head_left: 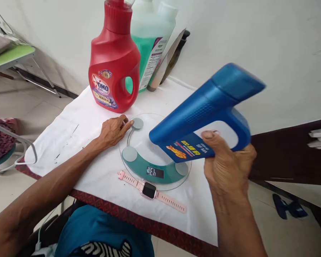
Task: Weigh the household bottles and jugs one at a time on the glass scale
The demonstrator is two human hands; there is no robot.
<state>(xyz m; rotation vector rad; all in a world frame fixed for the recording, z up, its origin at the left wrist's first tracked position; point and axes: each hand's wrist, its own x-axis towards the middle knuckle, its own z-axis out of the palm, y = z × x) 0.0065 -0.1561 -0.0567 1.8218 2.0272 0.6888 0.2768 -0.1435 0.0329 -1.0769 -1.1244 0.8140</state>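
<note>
- Two bare hands were in play over the white-clothed surface point(69, 125), and what a contrast between them!
- Right hand point(227, 164): firmly grasping a blue plastic bottle with a slanted top and a side handle point(187, 114), thumb pressed across its printed front.
- That bottle was tilted, top leaning up to the right, lower end over a round clear-glass scale with a teal band point(143, 164); whether they touched, I could not tell.
- Left hand point(113, 131): down at the scale's far left edge, fingers curled, thumb by a round grey pad point(138, 123). Gripping or merely resting? Impossible to tell.
- And the scale's dark display point(155, 172) was lit, pale characters showing!
- Close by the near rim, a pink-strapped watch with a dark rectangular face point(149, 190) lay stretched out flat.
- Towards the wall, a big red plastic detergent bottle with a looped handle point(113, 67) stood upright beyond the left hand.
- Just behind it, partly hidden, came a translucent container of green liquid point(147, 46), with a slim dark bottle point(175, 57) leaning to its right.
</note>
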